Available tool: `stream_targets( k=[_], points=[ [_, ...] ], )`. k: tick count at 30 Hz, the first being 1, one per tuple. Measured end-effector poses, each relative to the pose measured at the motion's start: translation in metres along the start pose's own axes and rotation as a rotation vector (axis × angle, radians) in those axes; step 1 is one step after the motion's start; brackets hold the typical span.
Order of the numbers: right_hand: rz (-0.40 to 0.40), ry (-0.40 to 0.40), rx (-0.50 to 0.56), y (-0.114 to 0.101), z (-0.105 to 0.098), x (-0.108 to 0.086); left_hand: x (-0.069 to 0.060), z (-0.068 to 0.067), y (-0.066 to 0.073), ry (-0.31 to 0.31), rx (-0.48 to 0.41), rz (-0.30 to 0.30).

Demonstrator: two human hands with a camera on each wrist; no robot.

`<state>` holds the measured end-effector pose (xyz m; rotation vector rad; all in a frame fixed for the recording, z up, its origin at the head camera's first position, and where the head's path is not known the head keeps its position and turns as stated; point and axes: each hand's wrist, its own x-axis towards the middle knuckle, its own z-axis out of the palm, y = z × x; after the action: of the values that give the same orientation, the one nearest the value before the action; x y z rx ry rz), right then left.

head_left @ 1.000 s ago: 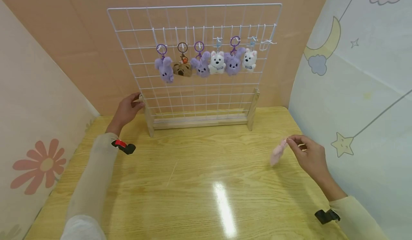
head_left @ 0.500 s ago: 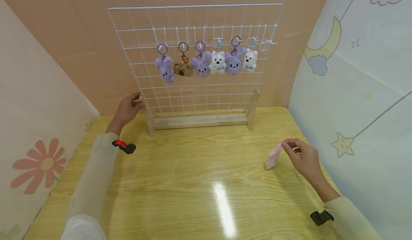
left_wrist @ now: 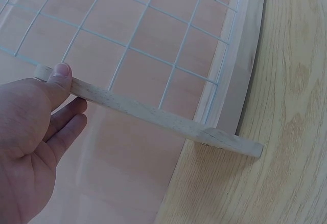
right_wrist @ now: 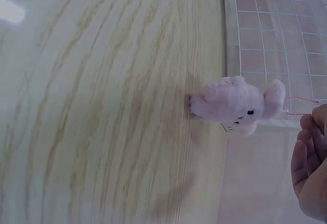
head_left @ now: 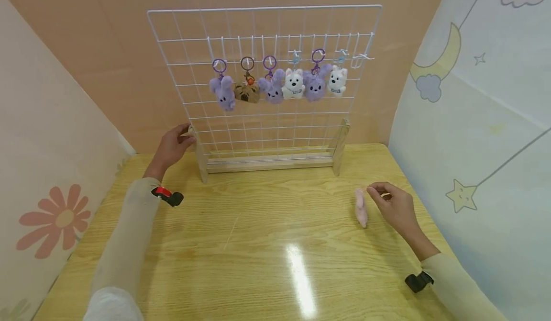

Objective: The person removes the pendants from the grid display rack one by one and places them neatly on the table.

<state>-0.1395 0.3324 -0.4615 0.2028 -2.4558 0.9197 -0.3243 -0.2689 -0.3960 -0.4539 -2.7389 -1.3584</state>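
My left hand [head_left: 170, 148] grips the upper end of the left wooden post of a white wire grid rack. In the left wrist view, the thumb of this hand [left_wrist: 25, 137] lies over the post [left_wrist: 143, 112]. Low at the right, my right hand [head_left: 395, 208] pinches the thin string loop of a pink plush keychain [head_left: 361, 211]. The plush dangles over the table in front of the rack. Its round ear, dark eyes and reddish string show in the right wrist view, where the plush [right_wrist: 230, 101] hangs beside my fingers [right_wrist: 301, 157].
Several plush keychains hang in a row on the grid's hooks: purple rabbits [head_left: 223, 94], a brown one [head_left: 247, 93] and white dogs [head_left: 294, 84]. The far right hook [head_left: 358, 60] carries nothing. Patterned walls [head_left: 473, 120] flank the wooden table [head_left: 241, 225].
My right hand has moved left with the pink plush keychain, which swings from slanted to nearly upright. The left hand stays on the post.
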Motion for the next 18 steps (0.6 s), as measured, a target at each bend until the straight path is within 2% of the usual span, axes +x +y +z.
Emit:
stream_targets(
  k=[12,18],
  points=[
    [0.027,-0.05,-0.019,-0.001,0.017,0.01,-0.001,0.001,0.0,0.001,-0.008,-0.001],
    [0.026,-0.039,-0.004,0.0,0.021,0.013,0.0,0.001,-0.001,0.002,-0.01,0.003]
  ],
)
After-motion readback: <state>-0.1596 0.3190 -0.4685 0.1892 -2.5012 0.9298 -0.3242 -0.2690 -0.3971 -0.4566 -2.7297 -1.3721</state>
